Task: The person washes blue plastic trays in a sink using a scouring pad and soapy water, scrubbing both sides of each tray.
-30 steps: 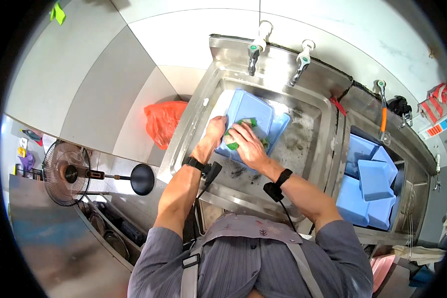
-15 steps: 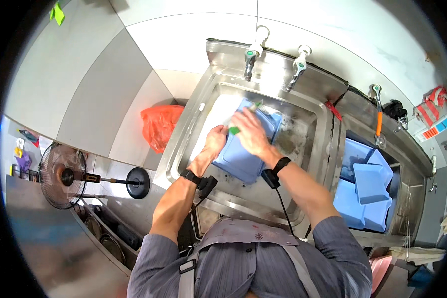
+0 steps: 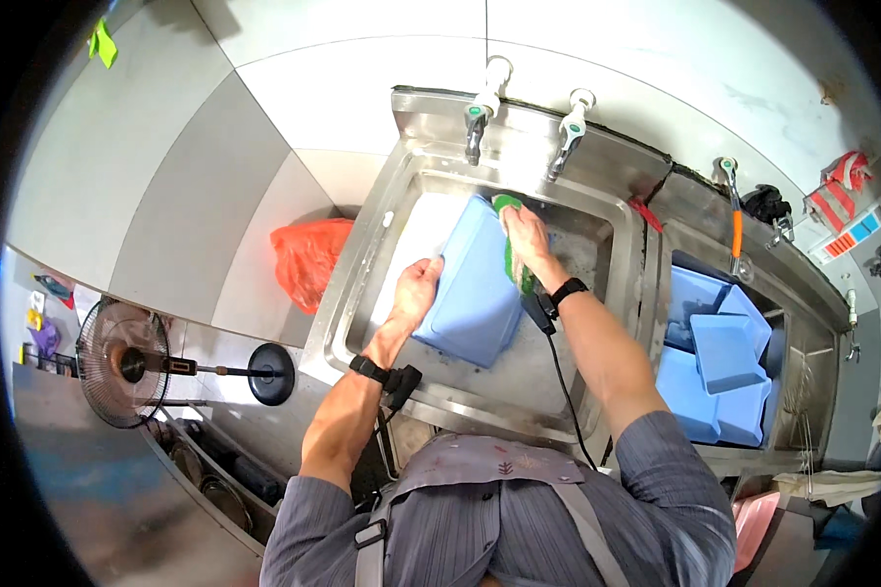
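A blue plastic bin (image 3: pixel 475 284) lies tilted in the left basin of the steel sink (image 3: pixel 362 256). My left hand (image 3: pixel 418 291) grips its left edge, thumb on top and the other fingers partly hidden. At the bin's right side, my right hand (image 3: pixel 527 235) is closed on a green scouring pad (image 3: pixel 515 262), which presses against the bin's side. The pad shows above and below the fingers. Some whitish suds and dark specks lie on the wet basin floor.
Several blue bins (image 3: pixel 724 354) are stacked in the right basin. Two taps (image 3: pixel 478 119) rise behind the left basin, and an orange-handled tap (image 3: pixel 735 220) behind the right. A red plastic bag (image 3: pixel 309 260) hangs left of the sink; a fan (image 3: pixel 124 363) stands farther left.
My right hand has moved right, from the bin's top face to its right side, with the scouring pad. The bin has turned a little; my left hand stays at its left edge.
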A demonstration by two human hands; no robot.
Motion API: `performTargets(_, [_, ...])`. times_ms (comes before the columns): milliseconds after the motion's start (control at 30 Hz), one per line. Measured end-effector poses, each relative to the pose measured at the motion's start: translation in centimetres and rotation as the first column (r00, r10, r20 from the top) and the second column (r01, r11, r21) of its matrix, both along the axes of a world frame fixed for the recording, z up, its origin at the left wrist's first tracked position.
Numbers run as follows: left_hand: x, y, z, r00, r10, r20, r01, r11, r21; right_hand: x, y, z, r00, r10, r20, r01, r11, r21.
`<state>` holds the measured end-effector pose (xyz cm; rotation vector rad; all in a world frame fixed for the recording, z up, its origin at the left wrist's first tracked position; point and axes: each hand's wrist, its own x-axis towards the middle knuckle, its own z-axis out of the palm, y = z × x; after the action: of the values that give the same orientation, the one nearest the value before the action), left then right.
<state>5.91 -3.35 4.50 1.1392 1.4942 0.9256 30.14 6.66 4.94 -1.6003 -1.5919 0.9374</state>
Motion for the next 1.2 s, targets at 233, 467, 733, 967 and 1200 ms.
performTargets(233, [1.7,-0.4,-0.5,0.976,0.032,0.214,-0.028,0.999,-0.022,2.7,-1.4,-5.9,0.935,-0.355,0.001,0.351,0.925,-0.147])
performTargets(467, [-1.5,-0.8,-0.9,0.932,0.125,0.339,-0.115,0.992,-0.052,1.1,-1.6,-5.3,0.606,-0.541,-0.584,0.301,0.835,-0.461])
performTargets(733, [1.4,1.1,2.3,0.829,0.279,0.484,-0.327,0.945,0.016,-1.0,-4.2,-5.2,0.763,-0.450,-0.464,0.288,0.879,-0.381])
performTargets(967, [3.0,0.3,2.2,0.677,0.342,0.651,-0.412,0.910,-0.050,-3.0,-8.3,-2.4,0.909,-0.358,-0.213,0.358,0.933,-0.040])
performTargets(1200, [7.2,1.2,5.3,0.575,0.420,0.702,-0.553,0.832,-0.045,-7.2,-13.1,1.9,0.971,-0.074,-0.229,0.170,0.883,0.438])
